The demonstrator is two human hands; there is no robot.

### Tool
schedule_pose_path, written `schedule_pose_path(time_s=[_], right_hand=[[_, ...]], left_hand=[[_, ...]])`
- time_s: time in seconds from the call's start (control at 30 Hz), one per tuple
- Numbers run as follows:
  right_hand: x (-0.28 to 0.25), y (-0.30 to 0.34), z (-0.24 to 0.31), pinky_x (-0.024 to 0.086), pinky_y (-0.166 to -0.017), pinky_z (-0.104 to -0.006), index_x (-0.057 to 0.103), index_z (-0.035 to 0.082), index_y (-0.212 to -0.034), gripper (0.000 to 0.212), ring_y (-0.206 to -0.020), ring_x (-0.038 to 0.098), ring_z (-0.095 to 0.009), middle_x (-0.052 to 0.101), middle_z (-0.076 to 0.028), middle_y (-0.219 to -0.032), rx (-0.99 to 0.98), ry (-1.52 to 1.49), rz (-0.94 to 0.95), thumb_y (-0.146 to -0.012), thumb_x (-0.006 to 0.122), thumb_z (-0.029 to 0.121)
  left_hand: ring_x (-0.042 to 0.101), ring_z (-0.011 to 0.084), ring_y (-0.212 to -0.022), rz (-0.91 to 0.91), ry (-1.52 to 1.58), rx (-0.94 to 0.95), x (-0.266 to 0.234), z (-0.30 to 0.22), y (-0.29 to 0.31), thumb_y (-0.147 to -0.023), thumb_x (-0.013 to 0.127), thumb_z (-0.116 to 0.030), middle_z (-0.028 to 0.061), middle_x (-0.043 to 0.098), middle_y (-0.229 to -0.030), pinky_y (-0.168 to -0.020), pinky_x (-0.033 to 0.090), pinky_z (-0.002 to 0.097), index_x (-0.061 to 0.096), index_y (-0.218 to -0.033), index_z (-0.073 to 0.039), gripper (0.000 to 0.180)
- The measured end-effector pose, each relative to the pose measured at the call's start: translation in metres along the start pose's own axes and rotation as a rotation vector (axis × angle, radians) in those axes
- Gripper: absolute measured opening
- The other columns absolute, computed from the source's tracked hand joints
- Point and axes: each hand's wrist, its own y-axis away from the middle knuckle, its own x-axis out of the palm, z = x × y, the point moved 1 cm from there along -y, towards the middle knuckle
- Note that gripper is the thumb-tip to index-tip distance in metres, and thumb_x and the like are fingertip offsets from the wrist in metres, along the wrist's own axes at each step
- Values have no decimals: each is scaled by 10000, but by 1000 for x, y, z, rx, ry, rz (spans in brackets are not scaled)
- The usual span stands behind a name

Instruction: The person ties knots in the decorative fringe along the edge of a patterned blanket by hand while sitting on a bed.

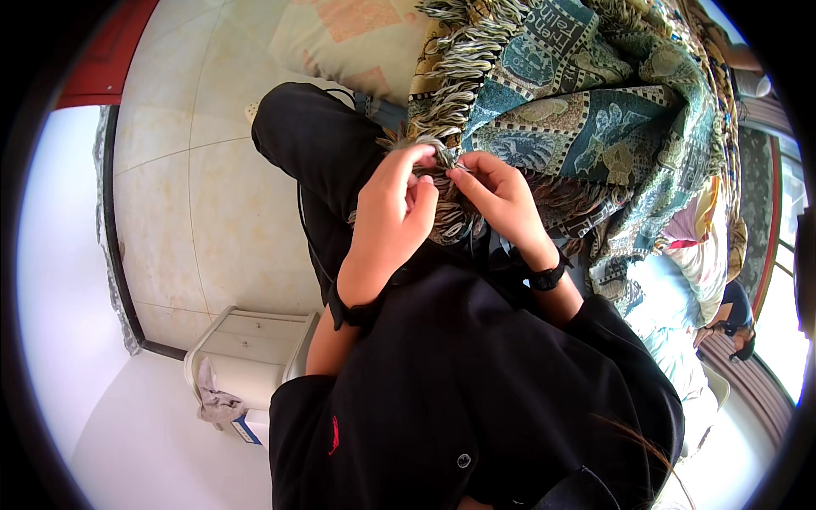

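Observation:
A woven blanket [565, 136] in blue-green and cream, with a patchwork pattern and a long fringe, spreads from my lap toward the far right. My left hand [393, 204] has its fingers bent in around a gathered bit of the pale fringe [440, 151] at the blanket's near edge. Close beside it, my right hand [503, 197] pinches at the same bunch with thumb and forefinger. A thin light strand shows at those fingertips, too small to make out fully. Both wrists wear dark bands.
A pale cushion [344, 47] with orange patches lies beyond my black-clad knee [310, 140]. Pale floor tiles [238, 212] stretch to the left. A white cabinet [251, 344] with a grey cloth [218, 398] stands lower left. Another person [735, 319] is at far right, near the windows.

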Motion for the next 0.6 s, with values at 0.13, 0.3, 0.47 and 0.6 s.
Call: schedule_pose_path(time_s=[0.13, 0.3, 0.47, 0.6], right_hand=[[2, 0, 2, 325, -526, -163, 559, -16, -1014, 157, -637, 420, 11, 515, 71, -724, -18, 125, -4, -913, 592, 100], [3, -1, 6, 351, -485, -252, 587, -12, -928, 180, -553, 389, -56, 492, -21, -613, -110, 186, -80, -866, 631, 151], [2, 0, 6, 318, -522, -166, 563, -22, -996, 166, -633, 392, 8, 486, 71, -710, -78, 198, -29, -904, 605, 110], [3, 0, 12, 382, -500, -261, 586, -16, -938, 176, -554, 434, -78, 531, -51, -641, -134, 235, -74, -863, 627, 138]], left_hand=[[568, 124, -658, -65, 118, 44, 3, 6, 2, -781, 505, 75, 118, 560, -1102, -576, 458, 241, 514, -1165, 11, 390], [562, 113, -669, -49, 120, 107, 4, -2, 0, -763, 499, 100, 132, 493, -1174, -596, 450, 231, 505, -1183, 5, 431], [515, 87, -635, -186, 106, 175, 0, 1, 1, -806, 519, 80, 103, 505, -1153, -595, 441, 221, 498, -1191, 8, 392], [516, 98, -624, -38, 156, 10, 6, 0, 3, -807, 548, 59, 78, 600, -1001, -570, 448, 233, 480, -1218, 5, 420]])
